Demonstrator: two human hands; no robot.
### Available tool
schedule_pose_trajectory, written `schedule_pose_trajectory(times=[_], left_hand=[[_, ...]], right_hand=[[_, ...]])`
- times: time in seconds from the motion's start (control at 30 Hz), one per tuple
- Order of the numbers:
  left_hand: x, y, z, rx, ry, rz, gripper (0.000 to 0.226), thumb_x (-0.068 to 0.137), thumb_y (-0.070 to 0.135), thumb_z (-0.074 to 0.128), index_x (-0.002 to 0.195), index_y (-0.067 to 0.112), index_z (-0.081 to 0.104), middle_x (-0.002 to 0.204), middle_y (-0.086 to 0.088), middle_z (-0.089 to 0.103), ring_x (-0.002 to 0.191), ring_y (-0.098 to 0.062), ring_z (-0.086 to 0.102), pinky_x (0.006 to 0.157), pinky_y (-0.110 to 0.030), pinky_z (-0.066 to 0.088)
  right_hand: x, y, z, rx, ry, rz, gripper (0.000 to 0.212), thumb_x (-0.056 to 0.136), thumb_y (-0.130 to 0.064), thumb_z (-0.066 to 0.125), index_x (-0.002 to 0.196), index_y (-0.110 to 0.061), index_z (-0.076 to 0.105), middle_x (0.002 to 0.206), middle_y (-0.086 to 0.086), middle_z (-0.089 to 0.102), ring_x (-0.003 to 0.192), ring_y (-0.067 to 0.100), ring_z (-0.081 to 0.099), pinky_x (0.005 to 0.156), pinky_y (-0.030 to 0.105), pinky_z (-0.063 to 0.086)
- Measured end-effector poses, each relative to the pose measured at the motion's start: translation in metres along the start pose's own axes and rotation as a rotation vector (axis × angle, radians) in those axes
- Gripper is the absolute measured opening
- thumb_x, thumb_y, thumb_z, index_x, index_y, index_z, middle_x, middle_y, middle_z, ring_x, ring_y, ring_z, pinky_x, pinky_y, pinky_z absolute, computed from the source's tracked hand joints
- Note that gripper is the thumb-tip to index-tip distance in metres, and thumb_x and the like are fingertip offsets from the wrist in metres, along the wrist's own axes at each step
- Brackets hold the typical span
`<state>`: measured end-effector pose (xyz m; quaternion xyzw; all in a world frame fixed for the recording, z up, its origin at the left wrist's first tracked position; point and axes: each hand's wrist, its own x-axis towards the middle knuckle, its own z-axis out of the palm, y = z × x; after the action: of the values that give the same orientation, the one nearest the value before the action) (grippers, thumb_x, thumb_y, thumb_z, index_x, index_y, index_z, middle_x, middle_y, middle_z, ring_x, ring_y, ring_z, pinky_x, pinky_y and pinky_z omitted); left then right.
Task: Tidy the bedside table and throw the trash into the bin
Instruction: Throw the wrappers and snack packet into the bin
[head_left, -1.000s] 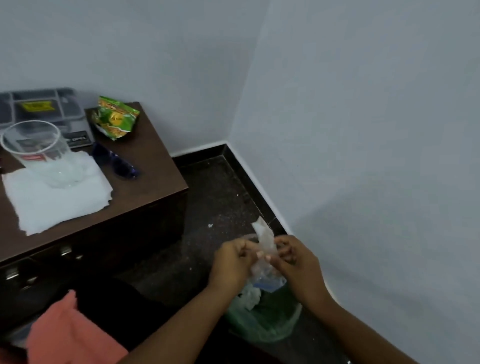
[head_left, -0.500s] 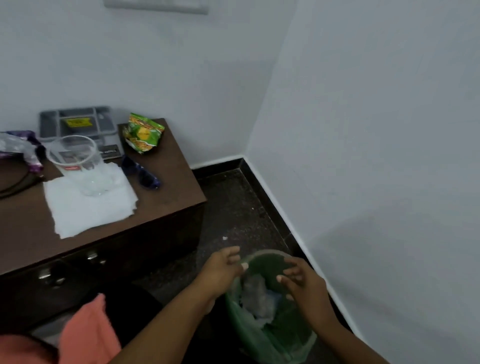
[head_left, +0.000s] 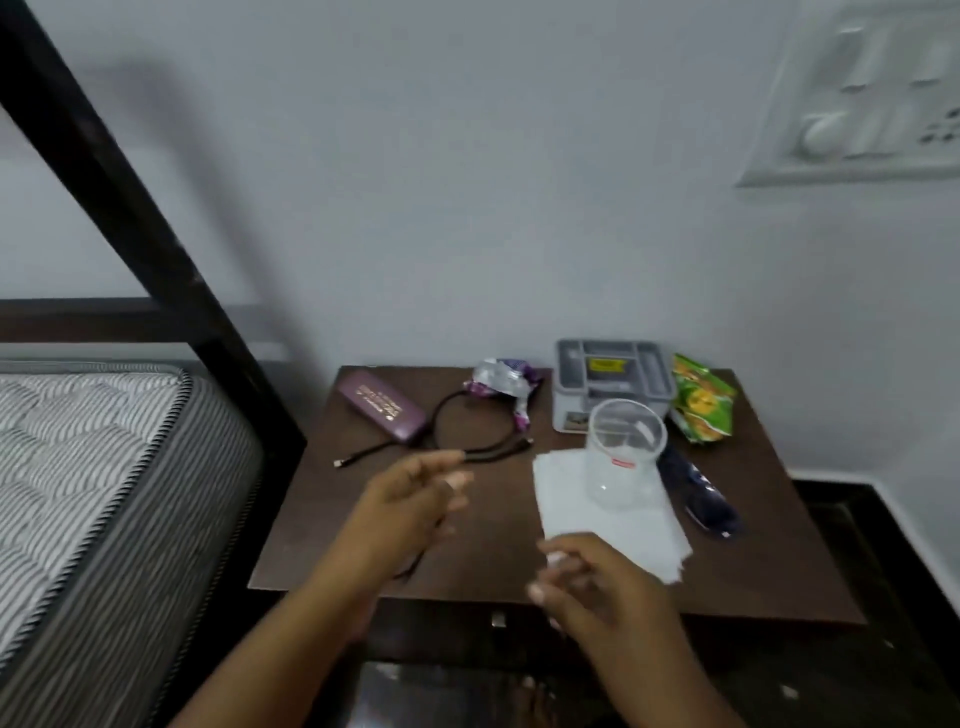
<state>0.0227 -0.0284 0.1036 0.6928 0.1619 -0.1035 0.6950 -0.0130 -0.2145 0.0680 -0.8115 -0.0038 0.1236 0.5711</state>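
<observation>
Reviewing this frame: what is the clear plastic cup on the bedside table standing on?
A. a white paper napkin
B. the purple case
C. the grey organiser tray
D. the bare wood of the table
A. The clear plastic cup stands upright on the white paper napkin, just in front of the grey organiser tray; the purple case lies apart, near the table's back left corner.

You had two hands over the bedside table (head_left: 769, 582): the left hand (head_left: 410, 512) and the right hand (head_left: 602, 584). On it you had one clear cup (head_left: 623, 457), one white tissue (head_left: 618, 525), one grey organiser tray (head_left: 613, 379), one purple case (head_left: 382, 405), one black cable (head_left: 457, 441), two wrappers, the green wrapper (head_left: 701, 400) and the purple-and-silver wrapper (head_left: 501, 384), and one dark blue object (head_left: 698, 493).
</observation>
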Motion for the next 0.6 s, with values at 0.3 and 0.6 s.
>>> schedule_pose_trajectory(times=[0.3, 0.6], left_hand=[[0.180, -0.009, -0.018, 0.038, 0.264, 0.002, 0.047, 0.091, 0.018, 0.056, 0.136, 0.010, 0.042, 0.111, -0.006, 0.054, 0.098, -0.020, 0.055, 0.096, -0.038, 0.045], [0.238, -0.044, 0.010, 0.065, 0.145, 0.108, 0.026, 0.090, 0.013, 0.055, 0.114, 0.018, 0.063, 0.114, -0.010, 0.068, 0.107, -0.026, 0.063, 0.099, -0.046, 0.047]], right_hand=[[0.199, -0.020, 0.070, -0.254, 0.318, -0.024, 0.068, 0.082, -0.021, 0.068, 0.140, -0.019, 0.031, 0.151, 0.006, 0.022, 0.135, 0.027, 0.030, 0.109, 0.035, 0.028], [0.258, 0.013, 0.075, -0.268, 0.385, 0.029, 0.055, 0.083, 0.000, 0.058, 0.133, -0.014, 0.041, 0.144, 0.013, 0.028, 0.125, 0.031, 0.042, 0.105, 0.033, 0.036]])
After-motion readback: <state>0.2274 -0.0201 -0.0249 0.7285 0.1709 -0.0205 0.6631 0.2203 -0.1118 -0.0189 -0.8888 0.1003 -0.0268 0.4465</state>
